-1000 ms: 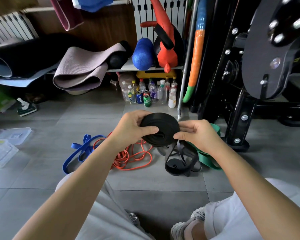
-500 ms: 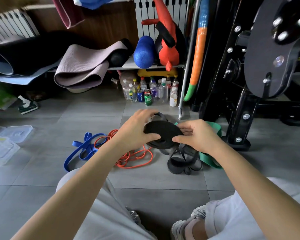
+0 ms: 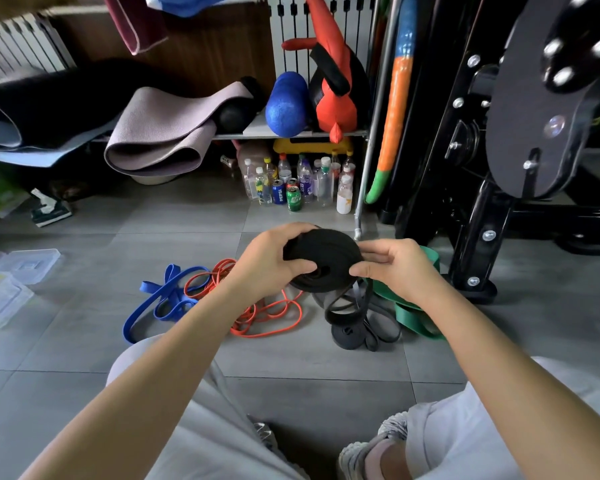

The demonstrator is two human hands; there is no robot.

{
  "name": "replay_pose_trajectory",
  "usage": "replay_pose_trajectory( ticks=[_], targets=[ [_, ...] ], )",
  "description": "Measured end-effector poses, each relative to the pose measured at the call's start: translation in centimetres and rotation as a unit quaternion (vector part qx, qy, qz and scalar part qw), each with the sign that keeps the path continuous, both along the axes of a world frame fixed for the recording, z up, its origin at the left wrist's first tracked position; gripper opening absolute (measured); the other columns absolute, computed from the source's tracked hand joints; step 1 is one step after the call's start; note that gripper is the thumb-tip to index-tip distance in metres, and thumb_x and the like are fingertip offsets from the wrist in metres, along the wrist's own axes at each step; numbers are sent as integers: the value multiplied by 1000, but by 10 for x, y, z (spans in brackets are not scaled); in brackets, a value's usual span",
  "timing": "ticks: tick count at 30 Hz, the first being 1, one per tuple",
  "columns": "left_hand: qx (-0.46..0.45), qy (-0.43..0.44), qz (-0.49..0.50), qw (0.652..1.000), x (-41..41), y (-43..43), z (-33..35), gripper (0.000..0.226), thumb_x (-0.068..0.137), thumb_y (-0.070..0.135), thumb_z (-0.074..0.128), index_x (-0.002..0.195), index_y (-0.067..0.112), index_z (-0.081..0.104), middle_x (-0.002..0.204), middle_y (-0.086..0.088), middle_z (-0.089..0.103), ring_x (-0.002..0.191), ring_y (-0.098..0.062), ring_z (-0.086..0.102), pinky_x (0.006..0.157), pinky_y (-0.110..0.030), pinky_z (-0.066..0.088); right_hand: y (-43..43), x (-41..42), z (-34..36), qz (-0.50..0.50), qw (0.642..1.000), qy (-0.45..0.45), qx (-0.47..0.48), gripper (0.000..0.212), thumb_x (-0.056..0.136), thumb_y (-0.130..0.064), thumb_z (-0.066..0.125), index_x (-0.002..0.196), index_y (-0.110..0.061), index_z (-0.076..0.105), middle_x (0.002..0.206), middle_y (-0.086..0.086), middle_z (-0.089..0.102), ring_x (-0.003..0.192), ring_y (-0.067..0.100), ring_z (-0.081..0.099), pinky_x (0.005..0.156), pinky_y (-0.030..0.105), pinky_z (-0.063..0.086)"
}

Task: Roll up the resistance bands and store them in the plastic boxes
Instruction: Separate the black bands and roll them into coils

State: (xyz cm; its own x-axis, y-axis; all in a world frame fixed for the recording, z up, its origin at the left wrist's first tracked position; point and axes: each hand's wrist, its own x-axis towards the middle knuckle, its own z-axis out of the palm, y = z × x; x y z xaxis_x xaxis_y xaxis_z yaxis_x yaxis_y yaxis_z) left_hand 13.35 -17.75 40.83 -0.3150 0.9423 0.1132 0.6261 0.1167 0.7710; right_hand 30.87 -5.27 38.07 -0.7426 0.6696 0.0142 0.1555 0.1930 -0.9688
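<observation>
**Black band nearly wound; the roll has tipped flat between the hands**

Nearest the camera are the person's knees in pale trousers, with both forearms reaching out over the grey tiled floor (image 3: 291,358).

At the centre, both hands hold the black band roll (image 3: 326,249) in the air. The left hand (image 3: 269,263) has its grip closed on the roll at 9 o'clock, fingers curled over the far rim and thumb pressed on the face near the hub. The right hand (image 3: 395,268) pinches the rim at 3 o'clock between thumb and fingers.

A second ago the roll faced the camera almost squarely. It now lies tilted, nearly flat, and the left thumb has moved in toward the hub. That looks like one more turn taken up. A loose tail (image 3: 347,306) hangs from the roll at 6 o'clock to a dark heap (image 3: 348,336) on the floor, so the winding is probably not finished. Whether that heap is the same band, I cannot tell.

On the floor beyond, unrolled:
- orange band (image 3: 257,306) at 7 o'clock from the roll
- blue band (image 3: 160,303) at 8 o'clock
- green band (image 3: 412,306) at 4 o'clock

The plastic boxes (image 3: 0,296) sit well apart at 9 o'clock, and no band shows inside them. Bottles and cans (image 3: 298,188) stand at 12 o'clock.
</observation>
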Motion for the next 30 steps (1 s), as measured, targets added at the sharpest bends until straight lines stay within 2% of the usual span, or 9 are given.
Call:
replay_pose_trajectory(
  ticks=[5,9,10,12,14,16,19,24,30],
  targets=[
    [50,-142,42,988,1,-4,-9,47,76,-4,71,112,23,57,110,-4,66,103,-19,63,93,-38,52,0,-4,1,-4,998,44,-45,38,73,9,69,100,-18,64,90,-7,68,80,-7,66,70,10,51],
    [31,-211,39,976,7,-5,-14,43,80,-3,68,106,28,54,108,-2,65,103,-21,64,86,-36,56,1,-3,4,-5,999,41,-12,32,75,2,71,88,-26,67,85,-13,72,85,-1,68,78,15,53],
    [3,-176,31,984,5,-5,-15,41,81,1,69,109,27,53,112,-2,62,106,-23,62,87,-39,55,2,-3,5,4,1000,27,1,31,76,0,72,88,-28,68,83,-15,73,87,1,68,81,16,53],
    [-72,-11,6,997,0,-2,-11,48,80,16,72,122,24,50,125,-3,50,114,-23,53,94,-39,49,3,-2,6,27,999,-7,24,30,76,-3,73,87,-31,68,81,-18,72,87,0,68,82,15,52],
    [-100,127,-21,987,-2,0,-4,63,77,25,74,133,26,44,132,-2,39,116,-20,45,97,-34,43,1,-3,5,37,998,-36,35,30,73,-6,76,88,-30,69,77,-20,71,84,-1,68,81,15,52],
    [-101,184,-58,976,5,3,2,69,77,26,74,137,31,40,134,1,42,115,-18,46,95,-34,43,-2,-8,4,33,996,-62,47,32,70,-10,80,96,-23,69,82,-17,69,86,2,67,85,22,52],
    [-130,229,-81,961,8,9,3,55,79,26,70,129,32,48,120,4,61,108,-21,56,88,-37,48,-4,-15,1,33,997,-59,42,36,69,-10,80,102,-19,68,89,-8,69,89,7,66,88,28,52],
    [-91,108,-42,989,-1,7,1,43,77,16,72,116,24,58,103,3,66,94,-19,62,84,-37,51,1,-6,0,12,999,-23,-20,28,79,-6,72,94,-26,59,87,-11,71,81,4,67,76,15,50],
    [-24,-35,11,999,-8,4,0,42,77,10,73,115,22,59,103,3,66,99,-16,63,90,-38,52,3,2,-7,-33,999,1,-33,22,81,-5,69,88,-25,64,78,-9,71,77,6,65,76,23,52]
  ],
)
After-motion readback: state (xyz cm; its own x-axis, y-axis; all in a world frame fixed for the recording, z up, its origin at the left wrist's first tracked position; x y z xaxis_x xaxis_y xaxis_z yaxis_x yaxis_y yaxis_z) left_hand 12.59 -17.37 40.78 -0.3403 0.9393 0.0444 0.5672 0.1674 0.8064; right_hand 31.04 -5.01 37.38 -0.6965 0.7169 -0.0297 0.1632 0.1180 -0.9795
